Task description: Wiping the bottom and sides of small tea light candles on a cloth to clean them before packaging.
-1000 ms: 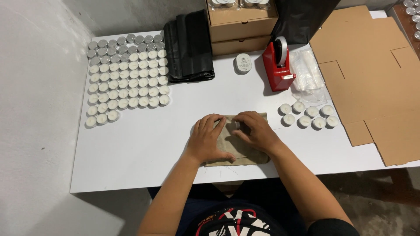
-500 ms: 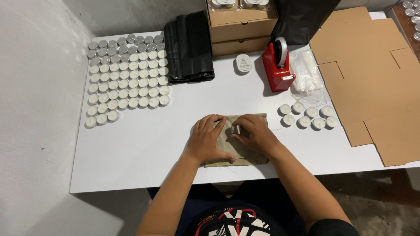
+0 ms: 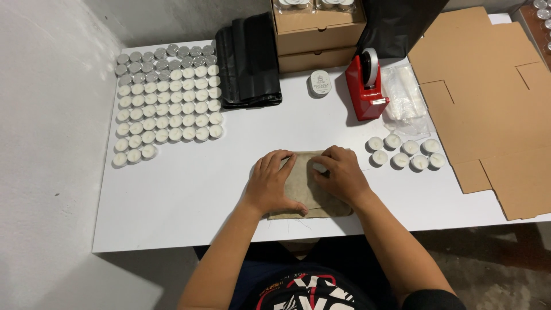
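Centrally, near the front edge of the white table (image 3: 189, 201), a tan cloth pouch (image 3: 303, 189) is pressed flat under both hands. Left hand (image 3: 272, 183) is laid palm-down, fingers spread; right hand (image 3: 341, 175) has fingers curled, pinching the pouch's top edge. Seven tealight candles (image 3: 404, 154) are noted just right.

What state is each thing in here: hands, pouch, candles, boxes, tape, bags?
Left hand: flat on the pouch.
Right hand: on the pouch, fingers bent at its top edge.
Pouch: lying flat on the table.
Candle grid: upright in rows, unlit.
Seven candles: loose cluster, unlit.
Flat carton: unfolded.
Stacked boxes: top one open.
Tape dispenser: upright, loaded.
Black bags: stacked flat.
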